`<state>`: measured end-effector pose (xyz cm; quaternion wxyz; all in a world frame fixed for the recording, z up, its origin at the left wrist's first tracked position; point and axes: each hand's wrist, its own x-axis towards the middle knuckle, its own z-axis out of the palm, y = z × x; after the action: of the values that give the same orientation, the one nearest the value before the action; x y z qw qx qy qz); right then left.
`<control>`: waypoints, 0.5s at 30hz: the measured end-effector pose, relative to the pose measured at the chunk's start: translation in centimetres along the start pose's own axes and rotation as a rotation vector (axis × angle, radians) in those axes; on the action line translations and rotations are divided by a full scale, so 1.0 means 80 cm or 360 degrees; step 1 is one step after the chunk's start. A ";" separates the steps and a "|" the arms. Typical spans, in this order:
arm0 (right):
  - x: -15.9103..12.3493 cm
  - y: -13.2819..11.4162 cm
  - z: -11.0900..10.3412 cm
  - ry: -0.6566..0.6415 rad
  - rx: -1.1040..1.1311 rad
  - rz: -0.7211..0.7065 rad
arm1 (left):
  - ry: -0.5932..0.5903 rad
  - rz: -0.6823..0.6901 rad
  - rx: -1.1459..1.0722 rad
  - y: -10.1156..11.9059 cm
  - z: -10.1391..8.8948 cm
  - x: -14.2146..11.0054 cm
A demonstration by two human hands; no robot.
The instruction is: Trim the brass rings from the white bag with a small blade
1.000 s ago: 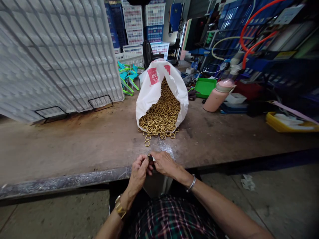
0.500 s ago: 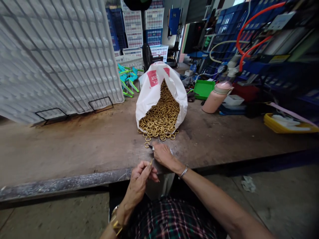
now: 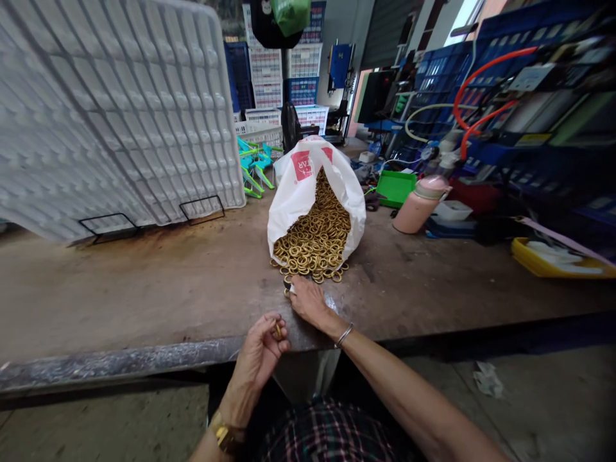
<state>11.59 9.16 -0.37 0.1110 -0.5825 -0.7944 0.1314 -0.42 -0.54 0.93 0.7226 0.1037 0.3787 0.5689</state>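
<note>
A white plastic bag (image 3: 296, 205) with red print lies open on the workbench. A heap of brass-coloured rings (image 3: 320, 234) fills its mouth and spills onto the wood. My left hand (image 3: 264, 346), just above the front edge, pinches one gold ring (image 3: 278, 331) between thumb and fingers. In front of the loose rings, my right hand (image 3: 310, 303) is closed around a small tool (image 3: 291, 288) with a dark end and a pale part; most of it is hidden by the fingers. One ring (image 3: 287, 292) lies right by that tool's tip.
White moulded trays (image 3: 158, 115) stand upright on the left, with black wire stands (image 3: 108, 226) at their foot. To the right are a pink bottle (image 3: 416, 206), a green tray (image 3: 394, 187) and a yellow tray (image 3: 558, 263). The wooden bench's front edge (image 3: 120, 362) runs below.
My left hand has drawn slightly away from the right and turned, with the ring now facing up in its fingers. My right hand stays near the loose rings. The camera view has tilted up a little.
</note>
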 end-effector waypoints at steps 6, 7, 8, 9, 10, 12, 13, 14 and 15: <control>-0.028 0.013 -0.004 0.0041 0.0345 -0.0291 | 0.0158 0.0109 0.0214 -0.002 0.007 0.006; -0.033 0.013 -0.005 0.0029 0.0402 -0.0319 | 0.0167 0.0140 0.0295 -0.003 0.009 0.007; -0.039 0.012 -0.007 0.0021 0.0461 -0.0350 | 0.0176 0.0169 0.0375 -0.004 0.010 0.007; -0.044 0.011 -0.008 0.0021 0.0526 -0.0380 | 0.0180 0.0189 0.0452 -0.005 0.011 0.008; -0.048 0.009 -0.010 0.0026 0.0593 -0.0408 | 0.0180 0.0203 0.0520 -0.006 0.012 0.009; -0.052 0.005 -0.014 0.0030 0.0734 -0.0410 | 0.0161 0.0217 0.0627 -0.008 0.011 0.010; -0.053 0.003 -0.015 0.0029 0.0811 -0.0380 | 0.0147 0.0215 0.0669 -0.009 0.010 0.011; -0.052 0.001 -0.017 0.0025 0.0891 -0.0335 | 0.0137 0.0216 0.0708 -0.009 0.010 0.011; -0.051 0.000 -0.018 0.0021 0.0967 -0.0274 | 0.0137 0.0227 0.0750 -0.010 0.009 0.010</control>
<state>13.28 5.37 0.90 0.2958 -0.4540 -0.7645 0.3491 0.68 0.15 0.62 0.6196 0.2716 0.5231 0.5183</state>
